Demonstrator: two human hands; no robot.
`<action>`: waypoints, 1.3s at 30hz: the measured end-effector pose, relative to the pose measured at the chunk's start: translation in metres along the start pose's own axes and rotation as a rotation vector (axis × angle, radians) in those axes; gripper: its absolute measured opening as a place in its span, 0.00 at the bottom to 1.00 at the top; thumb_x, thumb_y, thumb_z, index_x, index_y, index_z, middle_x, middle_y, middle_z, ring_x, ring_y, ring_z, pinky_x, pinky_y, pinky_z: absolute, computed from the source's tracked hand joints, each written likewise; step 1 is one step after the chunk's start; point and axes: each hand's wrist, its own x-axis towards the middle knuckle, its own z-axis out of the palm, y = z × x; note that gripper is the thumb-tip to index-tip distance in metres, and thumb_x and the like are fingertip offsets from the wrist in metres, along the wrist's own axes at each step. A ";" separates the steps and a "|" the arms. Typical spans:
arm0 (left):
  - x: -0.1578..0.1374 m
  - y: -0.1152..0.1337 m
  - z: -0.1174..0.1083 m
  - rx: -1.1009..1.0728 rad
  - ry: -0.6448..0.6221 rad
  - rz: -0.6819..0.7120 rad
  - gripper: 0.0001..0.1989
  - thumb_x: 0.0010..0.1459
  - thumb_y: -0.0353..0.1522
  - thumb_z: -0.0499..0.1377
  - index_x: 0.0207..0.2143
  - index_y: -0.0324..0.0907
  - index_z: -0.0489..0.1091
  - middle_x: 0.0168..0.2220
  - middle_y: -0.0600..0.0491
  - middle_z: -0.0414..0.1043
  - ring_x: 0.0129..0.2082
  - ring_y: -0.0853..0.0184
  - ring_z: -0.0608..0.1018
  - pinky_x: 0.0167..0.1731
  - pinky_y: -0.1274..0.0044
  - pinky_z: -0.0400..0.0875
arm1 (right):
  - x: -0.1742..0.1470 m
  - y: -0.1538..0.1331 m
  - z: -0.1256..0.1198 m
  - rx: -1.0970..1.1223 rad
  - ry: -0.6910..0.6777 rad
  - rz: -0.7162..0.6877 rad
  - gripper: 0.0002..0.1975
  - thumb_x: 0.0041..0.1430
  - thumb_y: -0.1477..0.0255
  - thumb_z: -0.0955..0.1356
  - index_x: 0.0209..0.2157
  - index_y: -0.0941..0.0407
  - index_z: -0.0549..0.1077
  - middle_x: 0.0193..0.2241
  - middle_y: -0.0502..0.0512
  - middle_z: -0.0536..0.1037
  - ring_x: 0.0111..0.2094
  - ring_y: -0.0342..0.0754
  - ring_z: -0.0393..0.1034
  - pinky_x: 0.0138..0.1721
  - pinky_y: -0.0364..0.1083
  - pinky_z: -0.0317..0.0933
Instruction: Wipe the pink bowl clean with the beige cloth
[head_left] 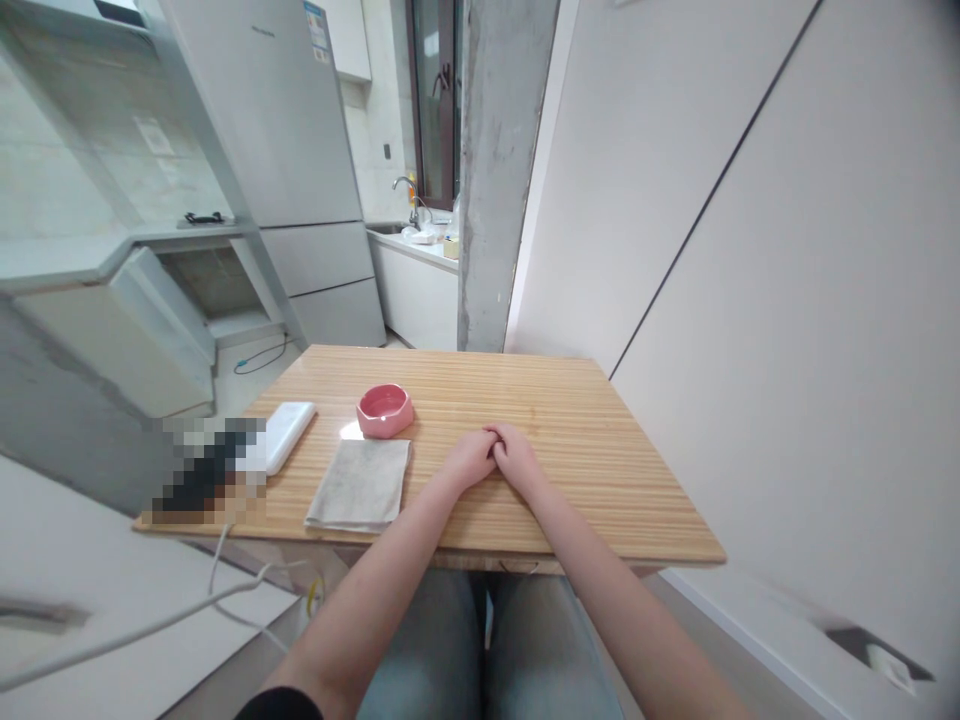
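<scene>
Both hands meet on the wooden table, a little right of its middle. My left hand [471, 459] and my right hand [517, 460] press against each other with their fingers folded in and partly hidden. No object shows in either one. To the left of my left hand lies a folded grey cloth [360, 485], flat on the tabletop. Just behind the cloth stands a pink bowl [385, 411] with an angular rim, and nothing shows inside it. Neither hand touches the cloth or the bowl.
The wooden table [600, 470] has a white box-like device [291, 436] and a blurred-out dark item [206, 475] at its left edge. White cables [214, 590] hang below there. A white panelled wall [750, 300] rises on the right. Beyond stand a fridge [300, 150] and a sink counter [416, 285].
</scene>
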 end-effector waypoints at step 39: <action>0.001 0.030 -0.028 0.203 0.187 -0.041 0.05 0.54 0.32 0.58 0.31 0.41 0.72 0.38 0.48 0.75 0.42 0.59 0.72 0.51 0.63 0.58 | 0.011 0.018 -0.012 0.454 0.329 0.282 0.26 0.56 0.55 0.62 0.49 0.57 0.70 0.49 0.63 0.74 0.50 0.53 0.69 0.54 0.54 0.61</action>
